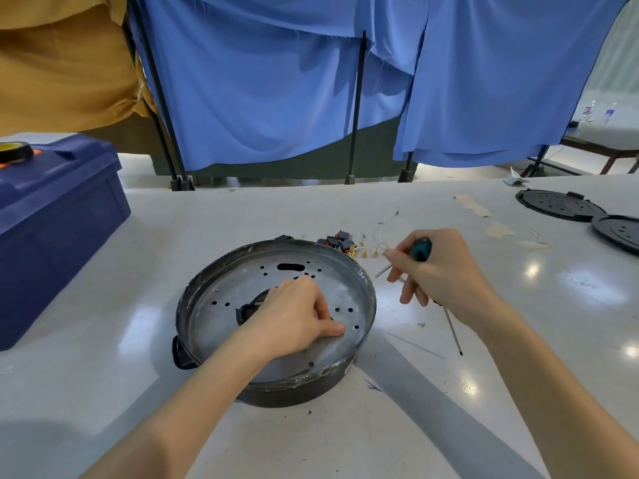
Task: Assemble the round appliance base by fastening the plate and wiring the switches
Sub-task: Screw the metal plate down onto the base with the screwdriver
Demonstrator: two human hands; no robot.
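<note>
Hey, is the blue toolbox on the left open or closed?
Closed: the blue toolbox has its lid down flat, with a tape roll sitting on top.

Left hand point(297, 314) on plate point(242, 288), right hand point(439, 271) gripping screwdriver point(421, 249)

My view: both forearms bare to frame edge, no sleeves showing. Left hand point(294, 314) and right hand point(446, 271) ungloved. I see no rings, watch or bands.
</note>
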